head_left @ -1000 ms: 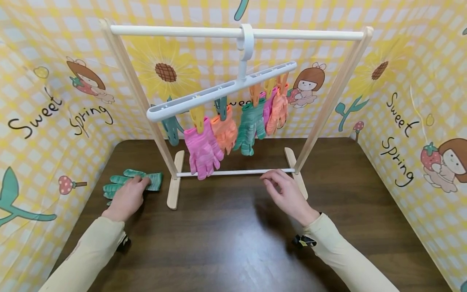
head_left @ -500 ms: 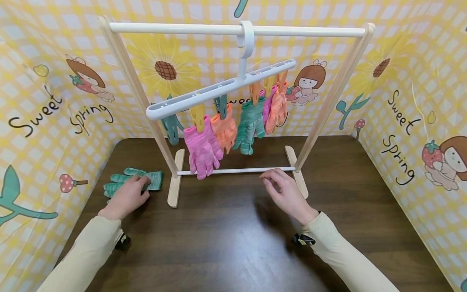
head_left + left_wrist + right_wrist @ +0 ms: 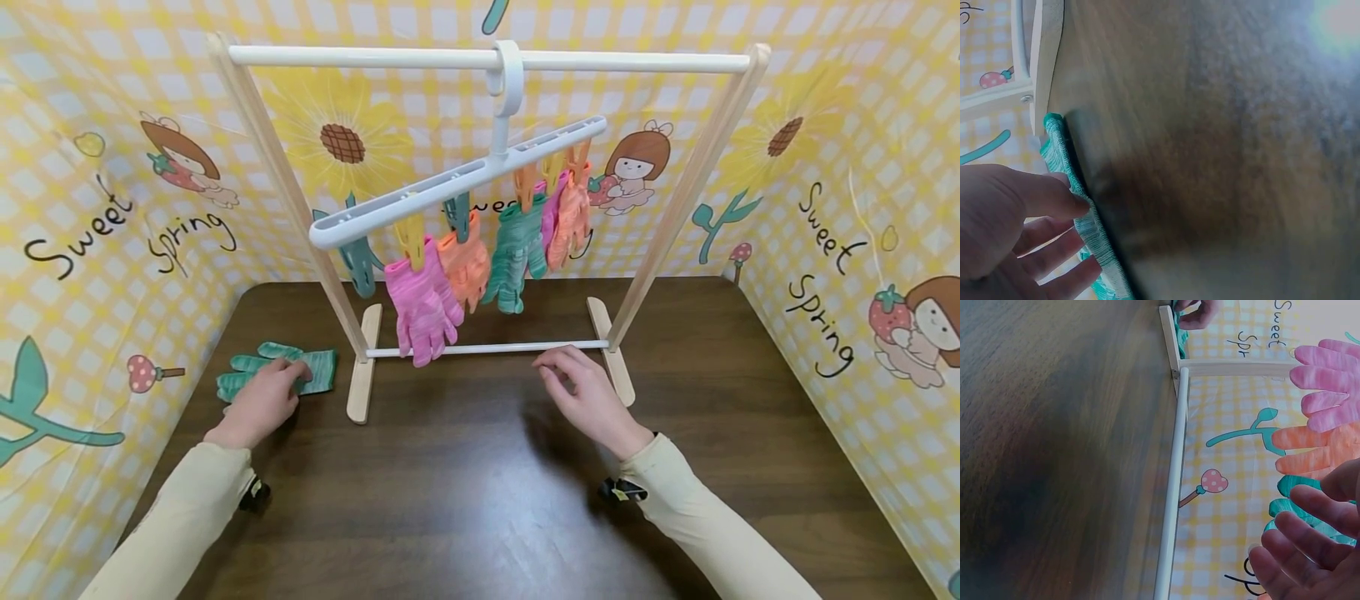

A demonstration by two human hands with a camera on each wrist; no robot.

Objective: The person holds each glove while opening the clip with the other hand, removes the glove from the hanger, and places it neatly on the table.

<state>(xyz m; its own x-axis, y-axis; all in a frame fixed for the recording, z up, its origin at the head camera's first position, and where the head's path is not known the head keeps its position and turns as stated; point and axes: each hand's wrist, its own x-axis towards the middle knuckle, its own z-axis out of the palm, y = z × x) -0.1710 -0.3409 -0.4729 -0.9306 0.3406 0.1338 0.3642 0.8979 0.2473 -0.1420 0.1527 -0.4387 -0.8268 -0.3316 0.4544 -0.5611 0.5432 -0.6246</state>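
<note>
The left hand (image 3: 258, 400) rests its loosely spread fingers on a green glove (image 3: 321, 371) lying flat on the bench (image 3: 480, 500), to the left of the stand (image 3: 361, 392). The right hand (image 3: 591, 398), fingers relaxed and holding nothing, is near the lower bar (image 3: 495, 349). Five pegged gloves (image 3: 425, 308) hang from the hanger (image 3: 420, 198); the blue peg (image 3: 362, 271) at its left end carries none. The pegging looks nearly done, one glove apparently remaining.
</note>
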